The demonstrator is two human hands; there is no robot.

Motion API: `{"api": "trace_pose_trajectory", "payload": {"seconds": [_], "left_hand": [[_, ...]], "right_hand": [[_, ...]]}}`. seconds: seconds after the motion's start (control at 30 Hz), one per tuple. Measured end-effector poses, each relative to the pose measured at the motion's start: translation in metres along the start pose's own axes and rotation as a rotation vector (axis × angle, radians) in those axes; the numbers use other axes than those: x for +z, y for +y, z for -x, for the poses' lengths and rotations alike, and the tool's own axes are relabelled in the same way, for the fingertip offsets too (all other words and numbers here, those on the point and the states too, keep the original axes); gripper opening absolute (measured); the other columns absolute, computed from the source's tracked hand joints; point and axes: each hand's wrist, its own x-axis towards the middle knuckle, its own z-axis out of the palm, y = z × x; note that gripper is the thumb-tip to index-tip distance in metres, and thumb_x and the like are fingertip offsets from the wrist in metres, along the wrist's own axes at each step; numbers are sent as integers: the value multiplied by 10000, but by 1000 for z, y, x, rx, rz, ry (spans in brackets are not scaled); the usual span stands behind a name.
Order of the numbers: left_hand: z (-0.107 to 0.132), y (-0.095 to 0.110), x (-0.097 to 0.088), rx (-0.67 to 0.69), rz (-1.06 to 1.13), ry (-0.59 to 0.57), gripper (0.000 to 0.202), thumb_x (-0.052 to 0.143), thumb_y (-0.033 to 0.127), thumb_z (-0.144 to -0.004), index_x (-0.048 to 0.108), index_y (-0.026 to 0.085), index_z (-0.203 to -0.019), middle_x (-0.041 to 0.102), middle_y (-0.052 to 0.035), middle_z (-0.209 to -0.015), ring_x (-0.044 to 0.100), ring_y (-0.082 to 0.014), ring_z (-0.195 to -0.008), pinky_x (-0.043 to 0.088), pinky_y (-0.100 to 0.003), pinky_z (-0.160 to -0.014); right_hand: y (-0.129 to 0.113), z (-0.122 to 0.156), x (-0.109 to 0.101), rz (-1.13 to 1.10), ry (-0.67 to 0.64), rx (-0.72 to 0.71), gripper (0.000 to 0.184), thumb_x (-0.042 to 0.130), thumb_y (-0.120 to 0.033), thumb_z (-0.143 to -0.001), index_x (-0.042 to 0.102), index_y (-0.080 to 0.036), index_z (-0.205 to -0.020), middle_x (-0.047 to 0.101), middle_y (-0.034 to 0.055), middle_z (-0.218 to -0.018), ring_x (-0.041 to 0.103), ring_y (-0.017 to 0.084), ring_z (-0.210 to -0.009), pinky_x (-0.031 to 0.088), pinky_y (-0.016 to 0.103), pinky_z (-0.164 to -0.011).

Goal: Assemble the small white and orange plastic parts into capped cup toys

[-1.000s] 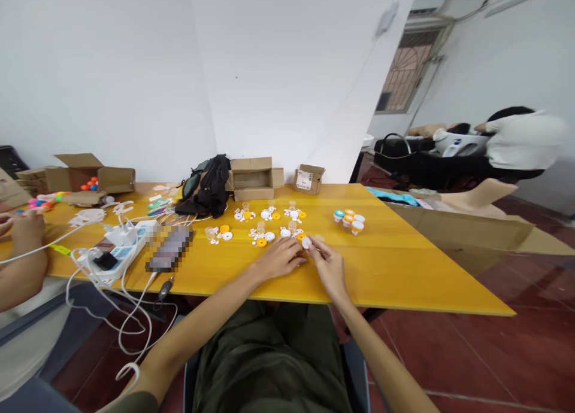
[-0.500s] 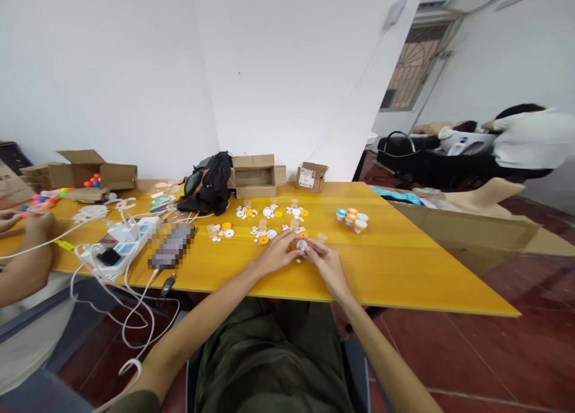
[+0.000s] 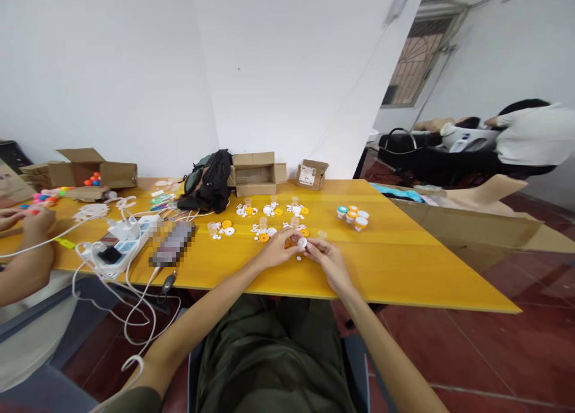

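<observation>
Left hand (image 3: 276, 252) and right hand (image 3: 330, 260) have barely shifted since a second ago and are still joined at frame centre. Surface: yellow table (image 3: 404, 263), with a white wall behind and red tiled floor at lower right. Fingers of both hands are curled narrow, fingertips meeting, pinching a white cap (image 3: 302, 242) just above the tabletop. Small jars (image 3: 353, 216) sit to the upper right, loose lids (image 3: 269, 210) just beyond the hands. Power strip (image 3: 123, 242) at left; a co-worker's hand (image 3: 38, 221) at the left edge.
</observation>
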Motion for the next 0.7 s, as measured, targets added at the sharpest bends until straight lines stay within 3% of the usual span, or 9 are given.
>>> {"api": "trace_pose_trajectory", "payload": {"seconds": [0.37,0.7], "left_hand": [[0,-1,0,22,-8,-8,176,701,208,-837,668,193,-1009,693,-44,-1003,640,-208,-961,507,-338,-908],[0,-1,0,56,-208,3,245,688,207,-839,688,238,-1082,705,-62,-1121,632,-256,-1104,483,-413,-1017]], "right_hand": [[0,0,1,71,23,-35,451,849,-623,-589,756,-226,-781,797,67,-841,744,264,-812,617,411,-804],[8,2,-7,127,308,-169,393,773,-596,-701,725,-220,-804,785,65,-809,742,266,-800,602,419,-783]]}}
